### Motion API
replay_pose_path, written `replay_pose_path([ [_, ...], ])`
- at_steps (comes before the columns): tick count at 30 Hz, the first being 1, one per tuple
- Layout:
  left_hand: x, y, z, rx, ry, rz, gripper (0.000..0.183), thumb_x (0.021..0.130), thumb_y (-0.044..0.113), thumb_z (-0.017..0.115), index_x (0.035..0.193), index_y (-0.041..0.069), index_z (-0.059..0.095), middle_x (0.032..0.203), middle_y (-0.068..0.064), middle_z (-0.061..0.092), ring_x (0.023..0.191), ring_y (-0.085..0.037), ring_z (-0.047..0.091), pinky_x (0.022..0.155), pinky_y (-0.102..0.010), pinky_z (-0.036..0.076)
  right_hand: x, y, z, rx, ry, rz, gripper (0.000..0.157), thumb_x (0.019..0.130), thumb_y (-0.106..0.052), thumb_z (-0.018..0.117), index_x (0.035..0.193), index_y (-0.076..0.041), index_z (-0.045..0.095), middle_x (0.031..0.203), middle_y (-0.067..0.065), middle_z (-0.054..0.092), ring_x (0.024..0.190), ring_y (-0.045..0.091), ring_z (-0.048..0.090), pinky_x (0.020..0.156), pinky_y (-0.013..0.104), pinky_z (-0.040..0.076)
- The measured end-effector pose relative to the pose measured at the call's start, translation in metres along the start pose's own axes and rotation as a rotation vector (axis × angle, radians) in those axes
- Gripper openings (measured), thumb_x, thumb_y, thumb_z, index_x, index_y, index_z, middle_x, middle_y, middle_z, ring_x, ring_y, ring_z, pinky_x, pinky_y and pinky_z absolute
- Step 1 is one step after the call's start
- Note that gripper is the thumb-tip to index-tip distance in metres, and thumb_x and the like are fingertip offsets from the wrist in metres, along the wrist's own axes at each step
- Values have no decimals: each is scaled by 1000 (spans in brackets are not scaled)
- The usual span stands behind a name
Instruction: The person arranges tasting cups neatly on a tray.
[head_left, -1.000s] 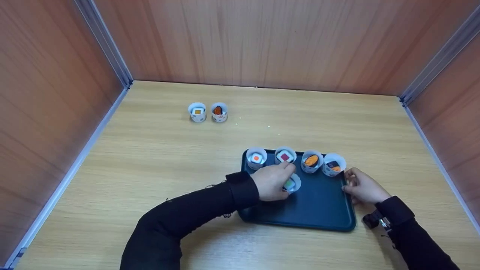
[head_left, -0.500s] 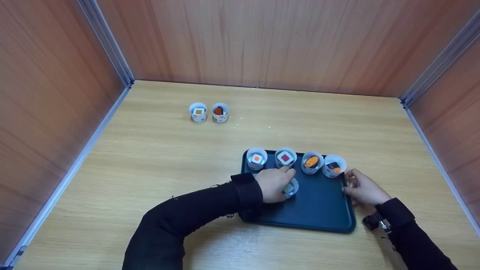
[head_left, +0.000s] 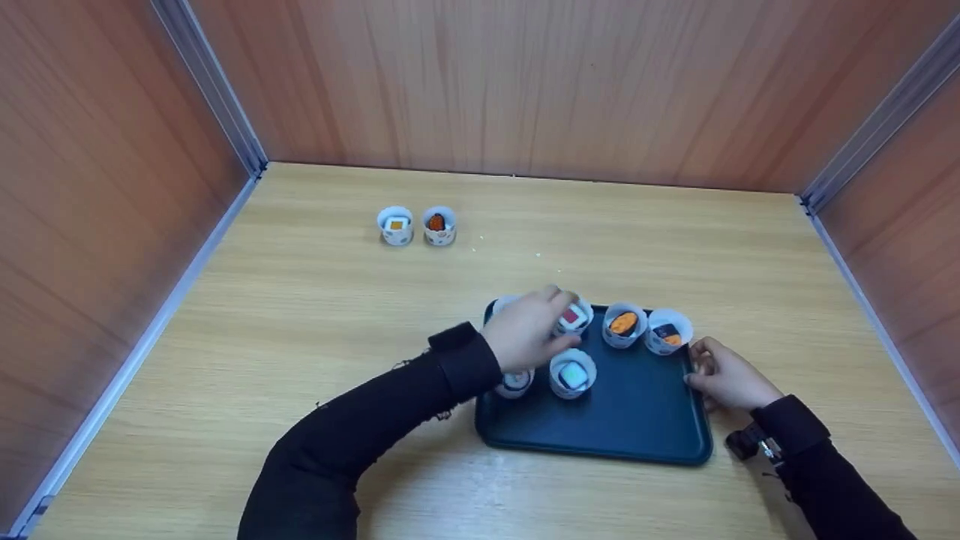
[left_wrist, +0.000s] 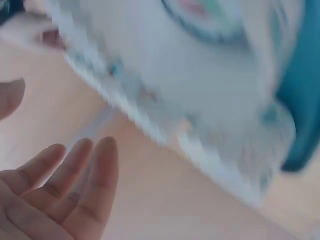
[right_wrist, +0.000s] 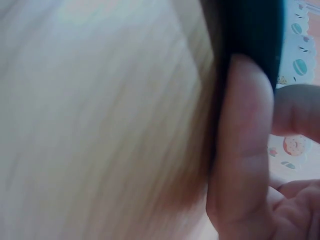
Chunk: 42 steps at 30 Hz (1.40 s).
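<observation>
My left hand [head_left: 529, 330] hovers over the left half of the dark teal tray [head_left: 637, 424], fingers apart and holding nothing. Just below its thumb, a white paper cup [head_left: 573, 390] with a pale green-and-white piece stands on the tray. Another cup [head_left: 515, 384] is partly hidden under that hand. Along the far rim stand several cups, including one with a red-centred white piece [head_left: 573, 318] and one with an orange sushi-like piece [head_left: 623, 323]. My right hand [head_left: 731, 375] pinches the tray's right edge; its thumb [right_wrist: 245, 135] lies along the rim in the right wrist view.
Two more patterned cups, one with a yellow-centred piece [head_left: 395, 234] and one with a reddish-brown piece [head_left: 439, 235], stand at the back left of the wooden table [head_left: 300, 300]. Wood-grain panels [head_left: 525, 90] enclose the table at the back and both sides. Small white crumbs lie behind the tray.
My left hand has let go of the cup with the pale green piece and moved up and left from it. That cup now stands on the tray. My right hand has stayed put.
</observation>
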<state>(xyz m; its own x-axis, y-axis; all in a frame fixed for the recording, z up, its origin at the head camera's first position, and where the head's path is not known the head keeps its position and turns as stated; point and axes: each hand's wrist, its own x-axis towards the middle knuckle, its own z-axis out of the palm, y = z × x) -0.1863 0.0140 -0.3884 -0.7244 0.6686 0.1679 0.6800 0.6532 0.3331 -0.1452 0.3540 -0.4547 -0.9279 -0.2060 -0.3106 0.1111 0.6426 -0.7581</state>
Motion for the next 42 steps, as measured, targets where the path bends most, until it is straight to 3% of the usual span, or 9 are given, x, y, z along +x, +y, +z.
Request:
replay_pose_path([
  [3,6,-18,-12,57,83,-54,61,94,43,61,142,8,46,139,-14,54,124,-28,55,103,-40,47,-1,1,0,1,1,3,34,90,-2,59,115,7,37,71,2,49,54,12,54,50,29,53],
  [6,14,-40,-22,121,109,-168,75,92,54,58,151,13,35,156,-16,34,144,-38,32,118,-52,25,-1,1,1,-1,6,11,34,90,-2,59,116,6,38,71,3,49,54,12,54,50,29,53],
  [10,21,-73,-28,129,99,-344,94,84,67,59,158,27,16,165,-13,6,151,-42,-1,119,-61,3,-2,1,2,3,4,15,35,91,-3,59,117,6,37,71,2,49,54,13,54,50,30,53],
  [15,29,-112,-26,91,74,-529,112,73,75,65,158,36,4,166,-11,-9,149,-42,-15,117,-63,-6,-4,2,3,4,-1,13,36,91,-2,59,117,6,37,72,3,49,54,13,55,50,30,53],
  [20,34,-143,-20,81,73,-655,115,69,75,69,158,34,7,166,-13,-5,149,-44,-14,118,-62,-4,-5,2,3,7,3,0,34,90,-1,59,116,7,37,72,3,49,53,13,54,49,30,52],
  [24,34,-162,-14,66,65,-709,116,68,72,72,158,33,9,165,-15,-5,148,-46,-15,118,-64,-2,-5,3,5,7,5,-27,32,89,-1,59,111,6,38,70,3,48,51,11,52,48,28,52],
  [29,31,-177,-11,22,31,-734,115,70,71,71,158,34,6,165,-14,-10,147,-46,-20,117,-63,-8,-4,3,6,4,8,-45,31,89,0,59,110,7,38,69,3,49,50,10,52,48,29,52],
  [36,28,-182,-10,30,-35,-769,95,84,67,58,158,35,7,165,-13,-7,145,-46,-24,116,-62,-14,-4,1,7,7,-4,-31,32,89,0,59,113,6,37,71,3,50,53,11,52,49,30,53],
  [42,28,-181,-7,33,-63,-791,87,89,61,56,158,33,11,166,-13,-2,145,-46,-23,115,-62,-17,-6,1,6,4,-1,-23,33,89,0,60,113,6,38,72,4,50,53,12,53,49,30,53],
])
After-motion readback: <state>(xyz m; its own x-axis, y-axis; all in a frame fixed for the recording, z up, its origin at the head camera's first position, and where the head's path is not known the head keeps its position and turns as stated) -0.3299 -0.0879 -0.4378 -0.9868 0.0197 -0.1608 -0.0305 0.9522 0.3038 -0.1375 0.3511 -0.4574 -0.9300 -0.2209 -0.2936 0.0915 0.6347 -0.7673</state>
